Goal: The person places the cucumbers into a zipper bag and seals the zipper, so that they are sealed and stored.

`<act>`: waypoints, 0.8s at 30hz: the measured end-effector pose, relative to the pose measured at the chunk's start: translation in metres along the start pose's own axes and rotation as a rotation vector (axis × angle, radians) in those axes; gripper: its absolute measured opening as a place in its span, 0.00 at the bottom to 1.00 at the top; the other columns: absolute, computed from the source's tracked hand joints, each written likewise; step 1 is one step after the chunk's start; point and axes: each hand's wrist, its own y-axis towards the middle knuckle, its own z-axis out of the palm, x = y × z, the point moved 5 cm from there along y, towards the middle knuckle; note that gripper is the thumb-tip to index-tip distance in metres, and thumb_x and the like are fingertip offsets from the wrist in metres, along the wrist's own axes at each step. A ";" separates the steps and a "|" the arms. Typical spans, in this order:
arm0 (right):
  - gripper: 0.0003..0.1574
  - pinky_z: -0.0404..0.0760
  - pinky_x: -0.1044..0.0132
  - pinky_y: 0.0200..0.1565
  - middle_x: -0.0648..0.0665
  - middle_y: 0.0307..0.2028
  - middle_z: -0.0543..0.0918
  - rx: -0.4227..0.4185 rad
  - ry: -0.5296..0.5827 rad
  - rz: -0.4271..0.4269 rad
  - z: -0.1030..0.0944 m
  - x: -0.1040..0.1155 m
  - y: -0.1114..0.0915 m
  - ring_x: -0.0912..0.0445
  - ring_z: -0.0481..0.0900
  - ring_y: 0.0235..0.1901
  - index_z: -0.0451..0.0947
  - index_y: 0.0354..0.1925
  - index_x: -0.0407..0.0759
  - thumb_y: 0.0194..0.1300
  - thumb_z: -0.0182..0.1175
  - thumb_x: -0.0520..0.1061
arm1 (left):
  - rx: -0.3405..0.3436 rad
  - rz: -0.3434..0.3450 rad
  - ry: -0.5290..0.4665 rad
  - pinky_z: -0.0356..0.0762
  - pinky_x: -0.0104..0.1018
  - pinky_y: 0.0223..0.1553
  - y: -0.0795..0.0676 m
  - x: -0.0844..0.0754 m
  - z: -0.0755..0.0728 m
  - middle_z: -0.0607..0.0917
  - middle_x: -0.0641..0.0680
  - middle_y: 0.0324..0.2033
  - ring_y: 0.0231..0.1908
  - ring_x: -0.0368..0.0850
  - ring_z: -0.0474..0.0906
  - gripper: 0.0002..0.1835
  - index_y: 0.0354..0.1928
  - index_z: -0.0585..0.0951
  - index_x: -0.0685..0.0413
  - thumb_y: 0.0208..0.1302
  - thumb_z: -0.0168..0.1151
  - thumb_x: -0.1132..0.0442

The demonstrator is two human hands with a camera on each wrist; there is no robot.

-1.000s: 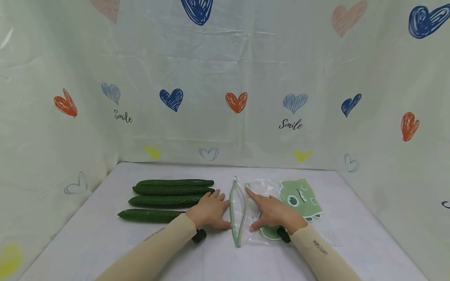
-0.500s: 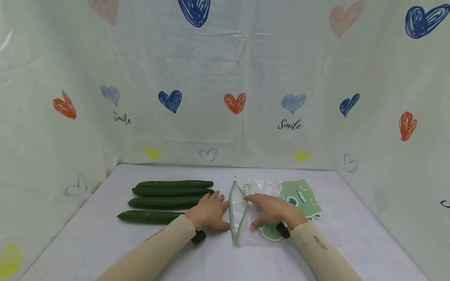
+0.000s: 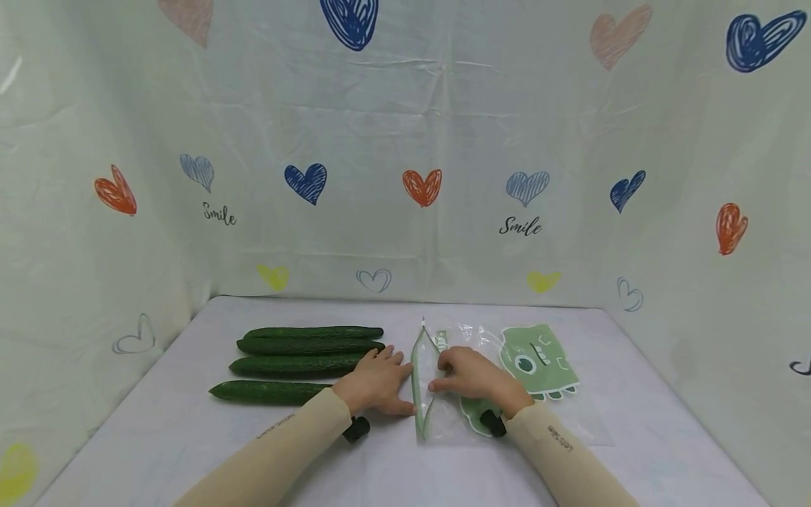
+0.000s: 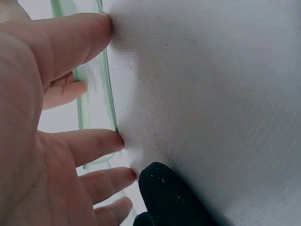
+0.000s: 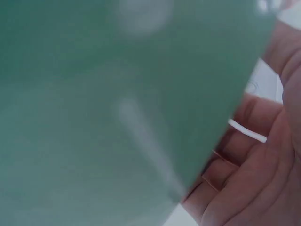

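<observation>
A clear zip bag with a green dinosaur print lies flat, its green-edged mouth facing left and gaping. My left hand lies with fingers spread beside the mouth's left edge; in the left wrist view its thumb and fingertips rest at the green rim. My right hand curls thumb and fingers at the mouth's right edge and pinches it. In the right wrist view the green print hides much of that hand. Several cucumbers lie side by side to the left, one partly behind my left forearm.
A white cloth covers the table. Behind and at the sides hangs a pale curtain printed with hearts. The dark rounded end of a cucumber sits close to the left fingertips in the left wrist view.
My right hand has moved slightly left, its spread fingers drawing together and taking hold of the bag's right rim. The mouth's rim has bent at the hand. My left hand stays put.
</observation>
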 end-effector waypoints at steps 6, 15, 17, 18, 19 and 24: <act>0.26 0.73 0.58 0.41 0.50 0.32 0.79 0.009 0.046 0.018 0.007 -0.001 0.007 0.57 0.73 0.33 0.79 0.39 0.39 0.47 0.75 0.53 | 0.002 0.009 -0.017 0.53 0.55 0.66 -0.001 0.000 -0.001 0.67 0.56 0.67 0.69 0.56 0.55 0.44 0.67 0.70 0.47 0.52 0.60 0.30; 0.30 0.75 0.58 0.40 0.47 0.35 0.81 -0.041 0.070 0.074 0.006 0.003 0.009 0.55 0.76 0.35 0.80 0.44 0.36 0.51 0.72 0.55 | 0.004 0.006 -0.023 0.53 0.55 0.66 -0.001 0.001 -0.001 0.67 0.56 0.67 0.69 0.57 0.56 0.44 0.67 0.70 0.46 0.51 0.61 0.30; 0.26 0.75 0.60 0.37 0.47 0.34 0.81 -0.093 0.077 0.087 0.004 0.003 0.009 0.56 0.75 0.33 0.81 0.41 0.37 0.51 0.73 0.54 | 0.002 0.004 -0.029 0.53 0.55 0.66 -0.001 0.001 -0.001 0.67 0.56 0.67 0.69 0.57 0.56 0.44 0.66 0.71 0.47 0.51 0.61 0.30; 0.24 0.75 0.61 0.36 0.47 0.34 0.81 -0.114 0.088 0.093 0.003 0.003 0.009 0.57 0.75 0.32 0.81 0.40 0.38 0.51 0.73 0.53 | 0.003 0.002 -0.032 0.53 0.55 0.66 -0.001 0.001 -0.001 0.67 0.56 0.67 0.69 0.57 0.56 0.44 0.66 0.71 0.47 0.51 0.61 0.30; 0.23 0.75 0.62 0.35 0.46 0.34 0.81 -0.129 0.105 0.098 0.003 0.003 0.009 0.58 0.75 0.31 0.81 0.40 0.38 0.50 0.73 0.51 | 0.004 0.000 -0.034 0.53 0.55 0.66 -0.001 0.000 -0.001 0.67 0.56 0.67 0.69 0.57 0.56 0.44 0.66 0.71 0.47 0.51 0.62 0.30; 0.27 0.78 0.65 0.25 0.40 0.39 0.78 -0.107 0.281 0.119 0.006 0.005 0.009 0.60 0.78 0.22 0.76 0.48 0.32 0.50 0.72 0.39 | 0.009 -0.009 -0.046 0.53 0.55 0.66 -0.002 0.000 -0.002 0.67 0.56 0.67 0.69 0.57 0.56 0.44 0.66 0.71 0.47 0.51 0.62 0.31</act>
